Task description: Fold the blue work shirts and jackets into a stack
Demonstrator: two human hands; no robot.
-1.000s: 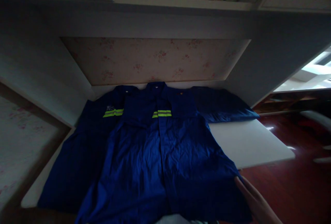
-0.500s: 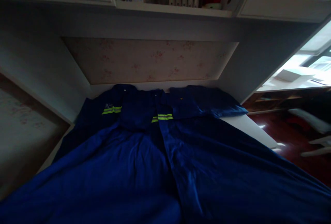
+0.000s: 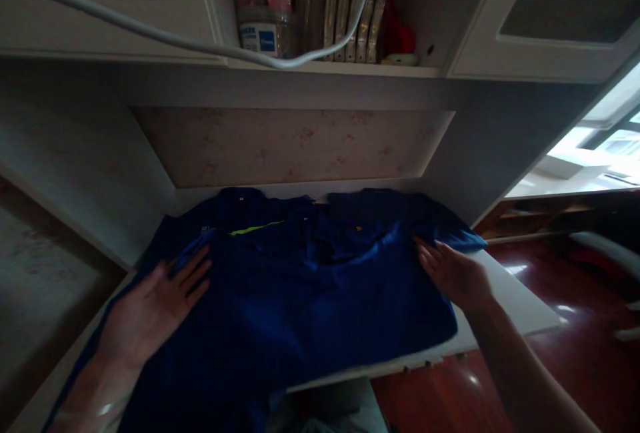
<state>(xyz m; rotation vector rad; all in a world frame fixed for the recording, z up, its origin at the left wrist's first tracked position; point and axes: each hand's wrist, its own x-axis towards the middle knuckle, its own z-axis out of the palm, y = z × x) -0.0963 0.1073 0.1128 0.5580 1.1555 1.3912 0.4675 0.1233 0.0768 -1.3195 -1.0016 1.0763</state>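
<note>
A dark blue work jacket (image 3: 310, 313) lies spread on a white surface, its lower part folded up towards the collar. The folded edge sags in the middle. Over the left side of this edge is my left hand (image 3: 155, 306), fingers spread, close to a raised corner of cloth. My right hand (image 3: 455, 276) is at the opposite side, its fingers stretched out and the tips at the cloth's edge; whether they touch it is hard to make out. A yellow-green reflective strip (image 3: 255, 227) shows above the fold, and the rest of the striping is covered.
A white cable (image 3: 285, 63) hangs across the top, before a shelf (image 3: 420, 71) with clear jars and upright cases. White cabinet sides flank the surface (image 3: 520, 293). Reddish floor (image 3: 430, 393) lies in front and right, with a bright window (image 3: 620, 146) beyond.
Both hands have come into view at the jacket's sides. The jacket's lower part, lifted near the camera before, now lies folded up over most of the reflective stripes. The view has tilted upward.
</note>
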